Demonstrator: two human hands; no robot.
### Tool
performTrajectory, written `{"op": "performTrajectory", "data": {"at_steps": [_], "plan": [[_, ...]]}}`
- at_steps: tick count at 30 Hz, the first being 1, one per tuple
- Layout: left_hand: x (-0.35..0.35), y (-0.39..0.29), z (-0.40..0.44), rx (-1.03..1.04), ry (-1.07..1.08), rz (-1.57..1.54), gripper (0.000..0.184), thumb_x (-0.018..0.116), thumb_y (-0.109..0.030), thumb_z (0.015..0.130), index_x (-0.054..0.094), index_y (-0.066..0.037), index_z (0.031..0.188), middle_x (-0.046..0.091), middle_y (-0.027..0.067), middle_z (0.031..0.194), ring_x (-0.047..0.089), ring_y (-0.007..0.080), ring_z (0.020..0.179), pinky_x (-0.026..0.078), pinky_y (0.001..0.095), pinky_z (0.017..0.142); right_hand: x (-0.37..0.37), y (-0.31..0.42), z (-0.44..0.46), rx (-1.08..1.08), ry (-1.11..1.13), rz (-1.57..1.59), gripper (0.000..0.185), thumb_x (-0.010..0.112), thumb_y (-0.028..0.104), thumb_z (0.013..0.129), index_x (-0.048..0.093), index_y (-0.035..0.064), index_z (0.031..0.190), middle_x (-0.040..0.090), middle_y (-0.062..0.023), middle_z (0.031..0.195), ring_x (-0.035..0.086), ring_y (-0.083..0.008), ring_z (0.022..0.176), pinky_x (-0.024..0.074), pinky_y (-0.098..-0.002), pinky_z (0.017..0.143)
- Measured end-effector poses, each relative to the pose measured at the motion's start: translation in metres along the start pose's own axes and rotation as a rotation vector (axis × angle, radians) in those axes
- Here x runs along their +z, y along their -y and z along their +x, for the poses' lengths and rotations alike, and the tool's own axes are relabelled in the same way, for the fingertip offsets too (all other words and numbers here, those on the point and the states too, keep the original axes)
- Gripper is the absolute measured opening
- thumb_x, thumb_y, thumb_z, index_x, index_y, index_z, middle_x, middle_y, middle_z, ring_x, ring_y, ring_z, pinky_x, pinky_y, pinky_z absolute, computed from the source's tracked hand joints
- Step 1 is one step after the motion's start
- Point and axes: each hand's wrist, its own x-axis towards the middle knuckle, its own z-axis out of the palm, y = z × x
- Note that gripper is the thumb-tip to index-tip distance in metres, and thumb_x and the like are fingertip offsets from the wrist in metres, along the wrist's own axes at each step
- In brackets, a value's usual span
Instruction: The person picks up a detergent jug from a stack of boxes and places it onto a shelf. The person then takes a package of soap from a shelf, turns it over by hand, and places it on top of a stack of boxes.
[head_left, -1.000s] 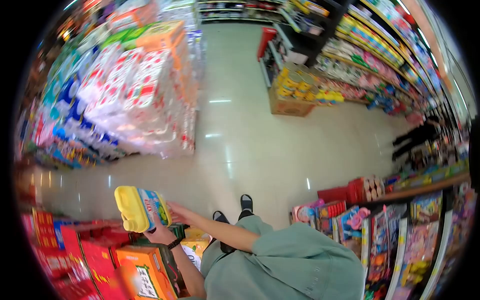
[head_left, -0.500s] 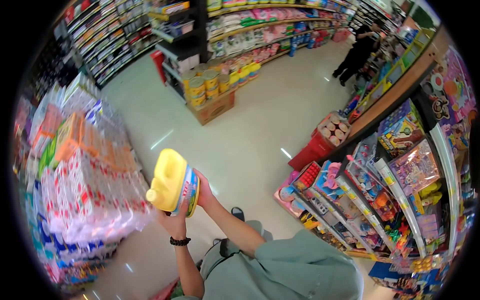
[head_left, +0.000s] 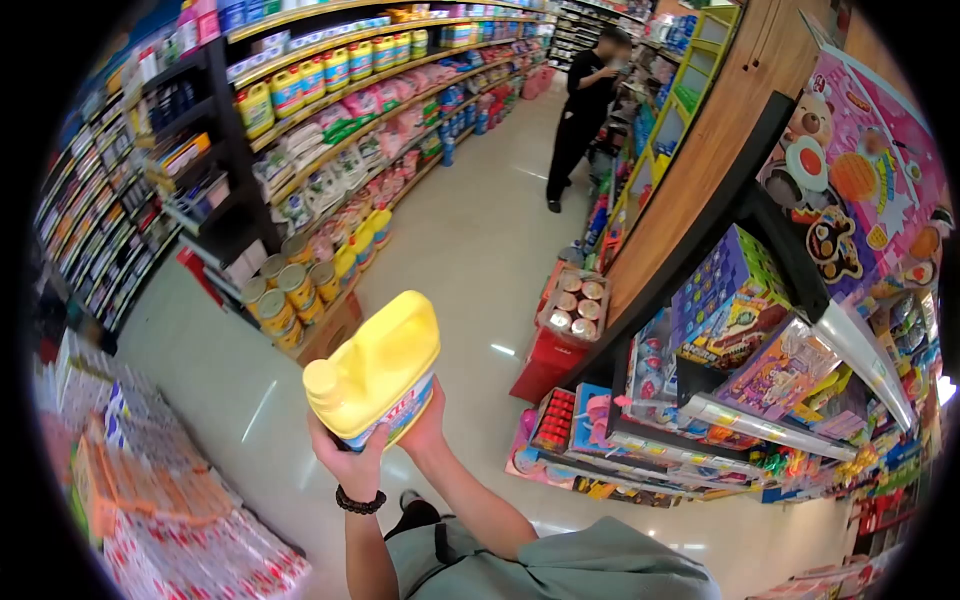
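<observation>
A yellow detergent jug (head_left: 385, 360) with a cap and a blue, red and white label is held up in front of me, tilted with its cap toward the lower left. My left hand (head_left: 347, 452), wearing a dark beaded bracelet (head_left: 360, 502) at the wrist, is closed around its lower cap-side end. On the other side, my right hand (head_left: 428, 425) grips the jug near its base. The label is partly covered by my fingers.
Shelves on the left carry similar yellow jugs (head_left: 310, 78) and bagged goods. Stacked cans (head_left: 295, 287) stand on a carton. A person in black (head_left: 590, 110) stands in the aisle. Toy shelves (head_left: 745, 430) line the right; wrapped packs (head_left: 190, 545) are piled lower left.
My view has swung to the right and lifted toward the aisle. The jug has turned in my hands and appears closer and larger. Both hands still hold it.
</observation>
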Motion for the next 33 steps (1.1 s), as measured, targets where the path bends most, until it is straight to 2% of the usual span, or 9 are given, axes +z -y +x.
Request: {"op": "performTrajectory", "data": {"at_steps": [4,9,14,16,18,22,27,29,33], "plan": [[0.040,0.039,0.047,0.058,0.079,-0.019,0.073,0.084,-0.017,0.063,0.049,0.003,0.123,0.058,0.0102,0.112,0.057,0.0201,0.102,0.045,0.0340,0.090,0.008,0.036,0.046,-0.123,0.067,0.048,0.047,0.033,0.038,0.099,0.050,0.0082,0.131,0.057,-0.0127,0.129,0.056,-0.0310,0.116,0.0450,-0.0463,0.100],[0.089,0.091,0.142,0.233,0.192,-0.045,0.071,0.088,-0.022,0.058,0.055,0.004,0.116,0.063,0.0110,0.102,0.063,0.0222,0.089,0.050,0.0335,0.081,0.022,0.073,0.133,-0.359,0.195,-0.446,0.050,0.035,0.041,0.098,0.046,0.0080,0.135,0.051,-0.0128,0.136,0.051,-0.0307,0.123,0.0420,-0.0468,0.104],[0.139,0.124,0.254,0.301,0.148,-0.072,0.074,0.086,-0.030,0.061,0.054,0.005,0.117,0.065,0.0115,0.101,0.064,0.0213,0.089,0.050,0.0329,0.079,0.076,0.108,0.229,-0.116,0.365,-0.005,0.055,0.035,0.044,0.098,0.040,0.0105,0.141,0.044,-0.0116,0.144,0.044,-0.0300,0.130,0.0347,-0.0479,0.109],[0.160,0.145,0.289,0.254,0.107,-0.064,0.075,0.086,-0.031,0.061,0.054,0.006,0.119,0.064,0.0115,0.102,0.064,0.0211,0.089,0.050,0.0329,0.079,0.089,0.118,0.269,-0.012,0.608,0.179,0.057,0.035,0.047,0.097,0.039,0.0109,0.142,0.043,-0.0111,0.144,0.042,-0.0300,0.132,0.0315,-0.0482,0.110],[0.183,0.155,0.317,0.247,0.067,-0.076,0.075,0.085,-0.028,0.061,0.053,0.006,0.120,0.064,0.0105,0.103,0.063,0.0204,0.091,0.050,0.0326,0.081,0.100,0.130,0.287,-0.045,0.289,0.123,0.062,0.036,0.051,0.095,0.039,0.0106,0.142,0.043,-0.0107,0.145,0.040,-0.0303,0.133,0.0284,-0.0485,0.112],[0.218,0.180,0.360,0.146,0.092,-0.176,0.074,0.087,-0.026,0.061,0.054,0.006,0.120,0.064,0.0085,0.103,0.062,0.0188,0.094,0.049,0.0322,0.085,0.114,0.161,0.341,-0.160,0.166,0.053,0.064,0.040,0.053,0.094,0.040,0.0094,0.142,0.044,-0.0120,0.144,0.042,-0.0310,0.131,0.0295,-0.0483,0.111],[0.229,0.209,0.407,0.082,0.122,-0.133,0.076,0.090,-0.030,0.058,0.056,0.005,0.117,0.065,0.0084,0.102,0.062,0.0172,0.093,0.050,0.0319,0.083,0.082,0.203,0.432,-0.144,0.446,0.146,0.061,0.041,0.049,0.094,0.044,0.0063,0.138,0.049,-0.0143,0.139,0.047,-0.0322,0.127,0.0358,-0.0476,0.107],[0.218,0.220,0.431,0.102,0.152,-0.070,0.077,0.090,-0.029,0.058,0.055,0.006,0.117,0.064,0.0094,0.104,0.062,0.0171,0.094,0.051,0.0322,0.083,0.063,0.204,0.469,-0.400,0.360,-0.308,0.058,0.042,0.044,0.095,0.044,0.0050,0.138,0.050,-0.0152,0.139,0.050,-0.0321,0.124,0.0405,-0.0454,0.104],[0.202,0.212,0.477,0.152,-0.038,-0.126,0.083,0.092,-0.029,0.057,0.053,0.008,0.120,0.064,0.0113,0.110,0.063,0.0181,0.097,0.051,0.0341,0.086,0.072,0.190,0.537,-0.289,0.524,-0.373,0.057,0.048,0.035,0.092,0.042,0.0009,0.138,0.053,-0.0162,0.133,0.055,-0.0302,0.119,0.0440,-0.0422,0.100]]}}
